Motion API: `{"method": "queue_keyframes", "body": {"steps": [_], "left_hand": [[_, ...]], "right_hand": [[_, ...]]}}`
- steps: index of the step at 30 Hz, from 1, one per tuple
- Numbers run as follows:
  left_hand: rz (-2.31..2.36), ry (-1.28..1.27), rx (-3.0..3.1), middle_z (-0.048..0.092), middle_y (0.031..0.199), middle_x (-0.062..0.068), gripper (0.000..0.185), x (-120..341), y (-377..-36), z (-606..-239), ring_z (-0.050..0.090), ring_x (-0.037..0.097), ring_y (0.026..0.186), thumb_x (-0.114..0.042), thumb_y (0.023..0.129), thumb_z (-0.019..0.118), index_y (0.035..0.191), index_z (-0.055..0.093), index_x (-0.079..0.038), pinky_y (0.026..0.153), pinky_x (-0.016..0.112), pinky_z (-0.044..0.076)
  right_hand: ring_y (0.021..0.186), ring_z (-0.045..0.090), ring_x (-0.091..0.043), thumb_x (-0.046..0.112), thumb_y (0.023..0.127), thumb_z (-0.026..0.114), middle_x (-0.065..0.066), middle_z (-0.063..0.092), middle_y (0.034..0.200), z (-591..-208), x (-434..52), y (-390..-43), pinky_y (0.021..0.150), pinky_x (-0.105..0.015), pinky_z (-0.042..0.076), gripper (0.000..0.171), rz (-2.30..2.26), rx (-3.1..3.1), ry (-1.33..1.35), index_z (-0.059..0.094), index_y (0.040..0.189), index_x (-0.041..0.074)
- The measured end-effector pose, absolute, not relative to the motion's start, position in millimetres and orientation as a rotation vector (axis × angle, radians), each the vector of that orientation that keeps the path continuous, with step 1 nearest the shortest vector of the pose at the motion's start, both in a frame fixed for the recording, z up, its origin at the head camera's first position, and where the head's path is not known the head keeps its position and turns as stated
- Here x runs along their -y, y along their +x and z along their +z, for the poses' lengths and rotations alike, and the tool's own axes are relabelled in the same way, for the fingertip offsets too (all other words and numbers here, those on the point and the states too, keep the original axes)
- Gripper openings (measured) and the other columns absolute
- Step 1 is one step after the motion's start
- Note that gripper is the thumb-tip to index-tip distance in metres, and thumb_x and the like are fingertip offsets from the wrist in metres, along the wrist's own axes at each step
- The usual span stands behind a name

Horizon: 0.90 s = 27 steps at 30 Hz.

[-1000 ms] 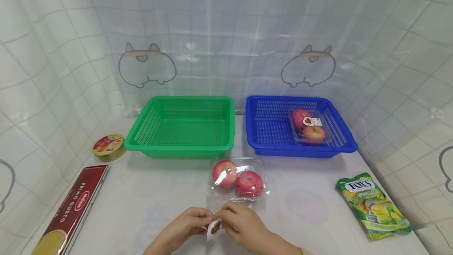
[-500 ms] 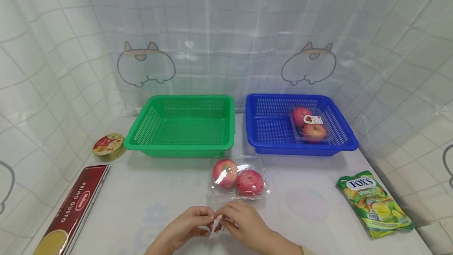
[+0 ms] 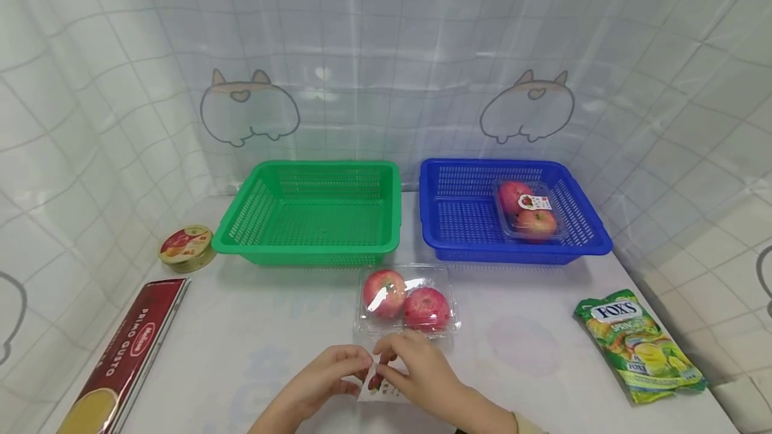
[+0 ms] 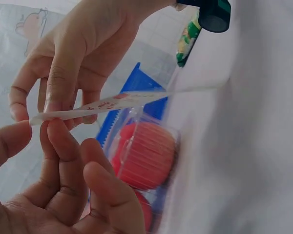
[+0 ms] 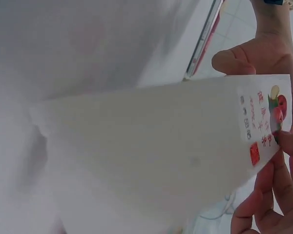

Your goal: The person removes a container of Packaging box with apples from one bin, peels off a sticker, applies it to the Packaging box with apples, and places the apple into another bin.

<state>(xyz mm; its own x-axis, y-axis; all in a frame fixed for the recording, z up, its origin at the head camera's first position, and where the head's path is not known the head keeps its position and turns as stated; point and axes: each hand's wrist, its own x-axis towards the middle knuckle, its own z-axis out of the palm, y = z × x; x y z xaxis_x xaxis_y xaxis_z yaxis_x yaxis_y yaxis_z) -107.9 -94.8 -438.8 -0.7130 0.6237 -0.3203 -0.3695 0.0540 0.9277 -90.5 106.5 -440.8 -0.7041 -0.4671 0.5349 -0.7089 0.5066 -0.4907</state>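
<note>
"fox's" on candy bag (image 3: 638,348); "primo gusto" on box (image 3: 125,356).

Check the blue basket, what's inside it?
Inside the blue basket: one clear clamshell pack at its right side, holding two red apples, with a label on the lid. The mesh floor under the pack is covered.

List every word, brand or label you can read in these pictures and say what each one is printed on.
"FOX'S" and "SPRING": on the green candy bag at the right of the table.
"PRIMO GUSTO": on the long red box at the left; its oval logo is too small to read.
Sticker sheet pinched by the left hand and right hand: red characters, too blurred to read.
Label on the apple pack in the blue basket: unreadable.
Round tin: no legible text.
</note>
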Motion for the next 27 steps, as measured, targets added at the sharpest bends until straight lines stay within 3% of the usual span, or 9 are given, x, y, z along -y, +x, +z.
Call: {"method": "queue_keyframes", "body": {"steps": [4, 9, 20, 27], "left_hand": [[1.758, 0.271, -1.664, 0.058, 0.082, -0.007, 0.018, 93.7, -110.4, -435.4, 0.051, 0.011, 0.082, -0.022, 0.094, 0.050, 0.085, 0.063, -0.014, 0.068, 0.026, 0.048], [1.807, 0.333, -1.551, 0.065, 0.089, -0.007, 0.020, 90.2, -113.3, -429.5, 0.059, 0.008, 0.084, -0.020, 0.095, 0.047, 0.090, 0.065, -0.016, 0.071, 0.026, 0.049], [1.885, 0.340, -1.396, 0.059, 0.080, -0.010, 0.020, 80.8, -118.5, -417.3, 0.054, 0.003, 0.076, -0.014, 0.094, 0.045, 0.084, 0.061, -0.019, 0.064, 0.020, 0.042], [1.913, 0.307, -1.357, 0.058, 0.079, -0.008, 0.021, 75.1, -121.3, -410.4, 0.053, 0.005, 0.076, -0.015, 0.095, 0.043, 0.083, 0.060, -0.019, 0.066, 0.022, 0.045]], "right_hand": [[0.082, 0.055, -0.006, 0.011, 0.079, 0.072, 0.008, 0.062, 0.081, -435.5, -107.8, -91.1, 0.067, -0.018, 0.046, 0.025, 1.149, 2.487, 0.949, 0.057, 0.100, 0.016], [0.085, 0.056, -0.005, 0.013, 0.084, 0.067, 0.008, 0.065, 0.090, -432.6, -109.4, -94.2, 0.073, -0.020, 0.046, 0.019, 1.245, 2.380, 1.020, 0.063, 0.102, 0.016], [0.088, 0.054, -0.008, 0.014, 0.080, 0.071, 0.006, 0.058, 0.093, -425.8, -110.5, -101.6, 0.077, -0.013, 0.043, 0.011, 1.140, 2.142, 1.085, 0.065, 0.088, 0.016], [0.088, 0.054, -0.012, 0.016, 0.085, 0.066, 0.001, 0.059, 0.097, -419.4, -113.3, -107.6, 0.079, -0.015, 0.044, 0.010, 1.009, 2.020, 1.116, 0.067, 0.095, 0.013]]}}
